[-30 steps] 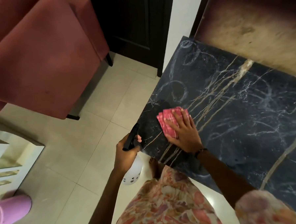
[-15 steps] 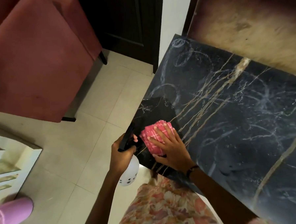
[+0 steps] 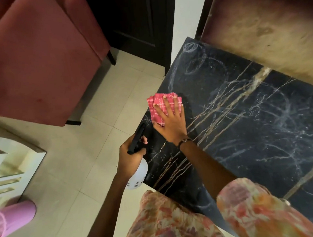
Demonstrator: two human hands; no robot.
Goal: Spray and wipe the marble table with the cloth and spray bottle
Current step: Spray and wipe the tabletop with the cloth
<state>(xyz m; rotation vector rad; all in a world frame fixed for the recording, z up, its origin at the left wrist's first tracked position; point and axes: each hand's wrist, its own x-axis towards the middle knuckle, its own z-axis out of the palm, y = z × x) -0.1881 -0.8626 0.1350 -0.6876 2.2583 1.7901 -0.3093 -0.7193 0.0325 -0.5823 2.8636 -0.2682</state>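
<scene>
The black marble table (image 3: 243, 124) with gold and white veins fills the right half of the view. A folded pink checked cloth (image 3: 157, 105) lies at its left edge. My right hand (image 3: 170, 121) presses flat on the cloth, fingers straight and spread. My left hand (image 3: 130, 157) grips the spray bottle (image 3: 138, 175), a white body with a black trigger head, just off the table's left edge, above the floor. White smear rings show on the marble's far left corner.
A red upholstered chair (image 3: 36, 57) stands to the left on the tiled floor (image 3: 92, 145). A dark door (image 3: 137, 19) is behind it. A worn brown surface (image 3: 265, 25) borders the table's far side. A pink object (image 3: 14, 218) and a white shelf unit (image 3: 7, 167) sit at lower left.
My right hand has slid the cloth along the table's left edge, first nearer to me, then away toward the far corner. My left hand kept its grip on the bottle beside the table.
</scene>
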